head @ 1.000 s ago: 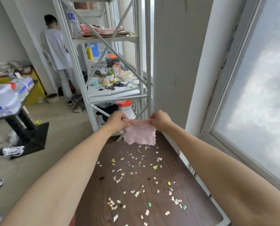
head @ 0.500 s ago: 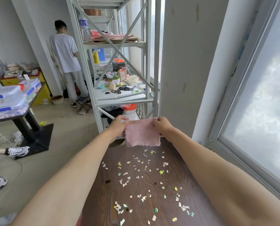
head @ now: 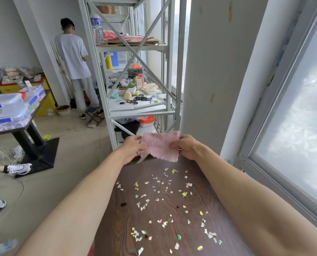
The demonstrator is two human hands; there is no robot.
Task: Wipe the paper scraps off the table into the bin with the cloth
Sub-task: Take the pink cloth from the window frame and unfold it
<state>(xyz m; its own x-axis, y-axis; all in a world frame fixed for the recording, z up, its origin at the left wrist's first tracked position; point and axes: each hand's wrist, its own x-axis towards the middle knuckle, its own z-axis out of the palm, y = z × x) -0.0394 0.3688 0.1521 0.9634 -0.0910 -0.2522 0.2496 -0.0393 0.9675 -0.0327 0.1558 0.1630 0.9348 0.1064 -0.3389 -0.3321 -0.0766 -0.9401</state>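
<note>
A pink cloth [head: 161, 146] hangs spread above the far end of the dark wooden table [head: 165, 215]. My left hand [head: 132, 149] grips its left edge and my right hand [head: 187, 146] grips its right edge. Several small white, yellow and green paper scraps [head: 163, 198] lie scattered over the tabletop, below and nearer to me than the cloth. No bin can be made out in the frame.
A white metal shelf rack [head: 133, 76] full of small items stands just beyond the table's far end. A pillar [head: 215, 71] and a window [head: 292, 126] line the right side. On the left are a person [head: 74, 60], a black-legged table [head: 15, 115] and someone's shoes [head: 19, 168].
Both hands have kept hold of the cloth and spread it wider and flatter. The camera view has tilted up slightly, showing more of the room.
</note>
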